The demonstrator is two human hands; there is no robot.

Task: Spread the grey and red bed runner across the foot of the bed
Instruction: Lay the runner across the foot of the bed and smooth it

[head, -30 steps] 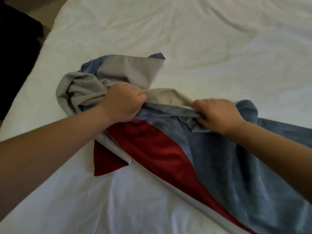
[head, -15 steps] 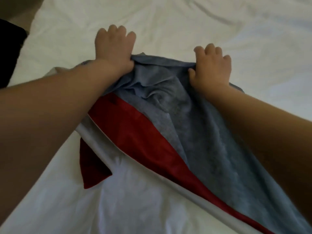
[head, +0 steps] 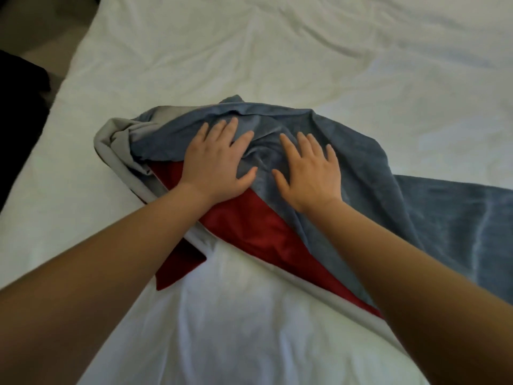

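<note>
Both your palms lie flat on the bunched bed runner.

The bed runner (head: 347, 173) sits crumpled at mid-frame on the white sheet (head: 249, 51), its grey face up, a red band along the near edge, trailing off to the right edge of the frame. Your left hand (head: 219, 165) and right hand (head: 311, 173) press it side by side, fingers straight and spread, gripping nothing. A dark shape (head: 19, 112) fills the left edge.
</note>
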